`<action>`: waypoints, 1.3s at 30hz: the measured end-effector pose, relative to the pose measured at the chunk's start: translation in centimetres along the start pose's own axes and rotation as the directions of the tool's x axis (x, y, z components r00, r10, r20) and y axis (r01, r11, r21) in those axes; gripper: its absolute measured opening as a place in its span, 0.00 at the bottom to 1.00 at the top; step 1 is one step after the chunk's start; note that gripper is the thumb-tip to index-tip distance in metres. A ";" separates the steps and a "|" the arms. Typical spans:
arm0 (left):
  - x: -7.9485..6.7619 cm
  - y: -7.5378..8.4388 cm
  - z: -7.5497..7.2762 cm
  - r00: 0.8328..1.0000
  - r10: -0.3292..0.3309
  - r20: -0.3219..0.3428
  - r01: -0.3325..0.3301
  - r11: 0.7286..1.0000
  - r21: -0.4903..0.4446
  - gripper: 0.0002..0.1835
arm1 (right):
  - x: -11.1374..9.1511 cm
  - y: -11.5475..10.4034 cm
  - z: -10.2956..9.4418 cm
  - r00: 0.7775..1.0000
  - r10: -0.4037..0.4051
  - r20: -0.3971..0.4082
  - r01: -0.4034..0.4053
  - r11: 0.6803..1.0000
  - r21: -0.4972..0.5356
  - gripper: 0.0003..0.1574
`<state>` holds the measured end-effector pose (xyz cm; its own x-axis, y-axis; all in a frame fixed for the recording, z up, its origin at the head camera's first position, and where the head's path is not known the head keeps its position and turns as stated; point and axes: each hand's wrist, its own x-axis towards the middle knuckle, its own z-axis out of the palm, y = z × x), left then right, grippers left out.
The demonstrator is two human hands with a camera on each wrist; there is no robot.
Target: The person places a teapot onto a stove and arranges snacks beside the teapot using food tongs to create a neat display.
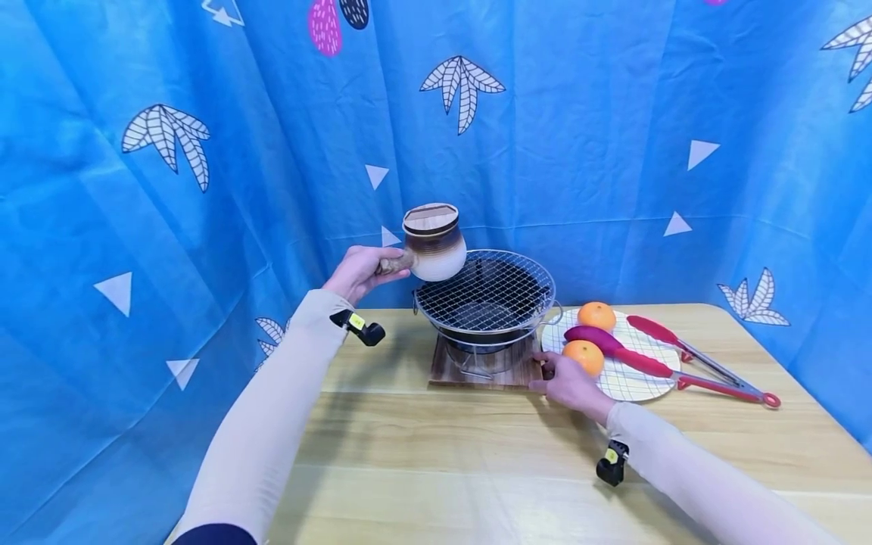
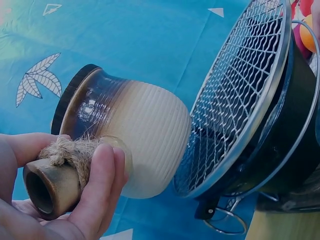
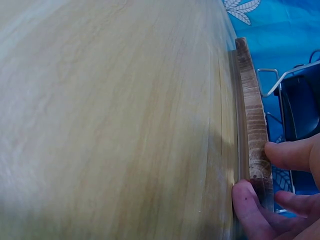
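Note:
My left hand (image 1: 361,274) grips the short side handle (image 2: 52,187) of a ceramic teapot (image 1: 439,261), held up at the left rim of a round charcoal stove. Twine wraps this handle. The pot is brown above and cream below, with a wooden lid (image 1: 431,218) on top. A wire grill rack (image 1: 484,295) covers the black stove bowl (image 2: 300,135). Under the stove lies a dark wooden board (image 1: 444,369). My right hand (image 1: 572,384) pinches this board's near right corner, thumb (image 3: 290,154) on top and a finger at the lower edge.
Right of the stove, a pale plate (image 1: 630,390) bears two oranges (image 1: 596,316), a purple oblong item (image 1: 593,335) and red-tipped tongs (image 1: 643,362), whose handles reach past the rim. A blue curtain (image 1: 579,151) hangs behind the wooden table (image 1: 422,469).

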<state>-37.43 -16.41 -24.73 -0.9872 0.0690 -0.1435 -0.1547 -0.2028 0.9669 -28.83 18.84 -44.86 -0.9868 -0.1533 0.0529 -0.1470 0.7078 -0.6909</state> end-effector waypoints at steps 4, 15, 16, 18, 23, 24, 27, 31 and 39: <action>0.5 -0.1 0.7 1.000 -0.005 -0.006 0.005 1.000 -0.002 0.24 | -0.1 0.2 -0.2 1.000 0.005 0.004 -0.005 1.000 0.001 0.40; 1.5 -0.2 2.8 1.000 -0.004 0.003 0.004 1.000 -0.002 0.21 | 0.3 0.4 -0.6 1.000 -0.005 0.005 0.005 1.000 0.020 0.41; 1.6 -0.2 2.9 1.000 -0.003 0.005 0.003 1.000 0.001 0.22 | 0.3 0.4 -0.6 1.000 -0.003 0.008 0.003 1.000 0.027 0.41; 1.7 -0.3 3.1 1.000 0.000 0.007 0.000 1.000 0.007 0.22 | 0.4 0.4 -0.5 1.000 -0.001 0.008 0.000 1.000 0.031 0.41; 1.9 -0.5 3.5 1.000 0.001 0.009 -0.001 1.000 0.003 0.20 | 0.4 0.2 -0.3 1.000 -0.002 0.014 0.001 0.999 0.039 0.41; 1.9 -0.6 3.6 1.000 0.000 0.010 0.000 1.000 0.006 0.20 | 0.3 0.1 -0.3 1.000 -0.005 0.018 0.004 0.999 0.041 0.41; 2.1 -0.8 3.8 1.000 -0.010 0.011 0.010 1.000 0.018 0.20 | 0.2 0.0 -0.2 1.000 -0.005 0.022 0.004 0.999 0.045 0.41; 2.5 -1.0 4.3 1.000 -0.015 0.018 0.015 0.999 0.035 0.20 | 0.1 0.1 -0.2 1.000 -0.005 0.015 0.005 1.000 0.028 0.40; 3.0 -1.6 4.9 0.999 -0.013 0.048 0.011 0.999 0.044 0.19 | 0.1 0.5 -0.1 1.000 -0.017 0.009 0.017 1.000 0.022 0.40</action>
<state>-39.99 -11.13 -25.66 -0.9822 0.1185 -0.1458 -0.1636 -0.1588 0.9737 -29.00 19.27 -45.09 -0.9835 -0.1714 0.0583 -0.1620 0.6899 -0.7056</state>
